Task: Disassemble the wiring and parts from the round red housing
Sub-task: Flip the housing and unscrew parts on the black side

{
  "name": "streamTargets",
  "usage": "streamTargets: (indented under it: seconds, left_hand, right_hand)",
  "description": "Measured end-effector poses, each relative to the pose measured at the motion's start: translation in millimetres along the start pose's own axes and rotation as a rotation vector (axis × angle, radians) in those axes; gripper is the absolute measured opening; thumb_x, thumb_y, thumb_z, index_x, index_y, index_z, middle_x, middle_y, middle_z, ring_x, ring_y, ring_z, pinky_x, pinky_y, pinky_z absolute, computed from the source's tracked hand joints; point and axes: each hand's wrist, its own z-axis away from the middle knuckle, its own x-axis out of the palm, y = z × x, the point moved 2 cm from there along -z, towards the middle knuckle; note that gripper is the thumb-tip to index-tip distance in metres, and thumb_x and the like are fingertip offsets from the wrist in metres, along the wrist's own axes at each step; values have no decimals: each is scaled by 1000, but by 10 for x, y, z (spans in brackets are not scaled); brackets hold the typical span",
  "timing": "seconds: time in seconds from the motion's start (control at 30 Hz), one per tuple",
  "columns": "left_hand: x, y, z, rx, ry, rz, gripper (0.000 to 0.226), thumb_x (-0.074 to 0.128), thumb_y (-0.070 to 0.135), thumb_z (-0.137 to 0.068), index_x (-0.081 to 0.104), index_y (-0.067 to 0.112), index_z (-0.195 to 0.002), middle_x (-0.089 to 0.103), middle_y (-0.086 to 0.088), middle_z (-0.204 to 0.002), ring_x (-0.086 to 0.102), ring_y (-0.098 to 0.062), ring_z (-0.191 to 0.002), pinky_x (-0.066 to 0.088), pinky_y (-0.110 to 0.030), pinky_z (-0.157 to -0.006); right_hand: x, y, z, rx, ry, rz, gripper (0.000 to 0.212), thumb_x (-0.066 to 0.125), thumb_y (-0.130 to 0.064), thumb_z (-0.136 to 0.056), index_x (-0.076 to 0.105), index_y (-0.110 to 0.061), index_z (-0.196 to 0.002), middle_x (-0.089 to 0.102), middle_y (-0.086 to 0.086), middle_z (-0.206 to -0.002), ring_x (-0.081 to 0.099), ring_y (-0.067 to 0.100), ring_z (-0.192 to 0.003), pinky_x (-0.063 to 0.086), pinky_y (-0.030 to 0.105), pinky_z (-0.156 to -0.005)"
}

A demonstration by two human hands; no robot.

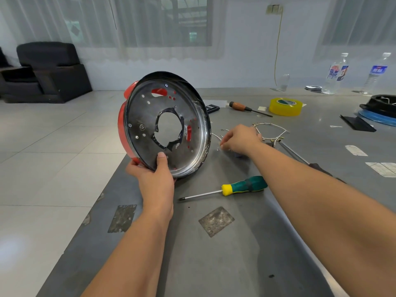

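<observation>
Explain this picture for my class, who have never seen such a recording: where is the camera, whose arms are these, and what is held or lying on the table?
There is no machine here. A person wears a camera on the head, so you look down along their own two bare arms.

The left hand grips the lower rim of the round red housing, tilted up on its edge so its shiny metal inside and big centre hole face the camera. The right hand reaches down to the loose white wiring lying on the grey table, fingers curled at small parts there; what exactly it pinches is too small to tell.

Also on the table: a green-and-yellow screwdriver, an orange-handled screwdriver and a yellow tape roll.
</observation>
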Motion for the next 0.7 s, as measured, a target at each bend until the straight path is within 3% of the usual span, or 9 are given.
streamTargets:
  seconds: [0.1,0.3,0.43,0.53,0.7]
  left_hand:
    - [-3,-9,-7,2,-4,1,37,66,22,-103,35,32,-120,65,16,-119,67,-7,-110,54,-52,-108]
    - [-12,-1,-5,-12,-1,3,39,68,24,-101,36,31,-122,66,16,-118,70,0,-101,57,-52,-104]
    - [-13,27,13,-38,21,-5,43,69,25,-101,36,29,-129,66,16,-116,70,4,-93,60,-49,-99]
    - [-2,59,36,-62,23,11,44,68,25,-102,35,29,-130,65,16,-118,69,7,-93,62,-44,-92]
    - [23,152,106,-113,-12,82,44,69,25,-103,37,27,-132,63,8,-130,70,-8,-110,66,-41,-81]
  right_hand:
    - [108,-6,-46,16,29,25,10,77,-48,-84,77,-41,-89,68,-1,-109,37,31,-131,29,41,-90]
    - [177,7,-87,36,46,91,13,76,-51,-83,73,-41,-76,67,-1,-104,40,29,-126,25,42,-83]
    - [158,-37,-74,39,42,105,2,74,-40,-87,73,-42,-86,67,0,-111,41,29,-128,24,42,-84]
    - [86,-22,9,8,75,25,18,66,-28,-92,73,-41,-102,69,0,-115,47,28,-127,30,41,-91]
    - [28,2,423,-129,161,-215,24,57,-42,-97,73,-28,-109,76,-2,-104,65,25,-109,51,40,-97]
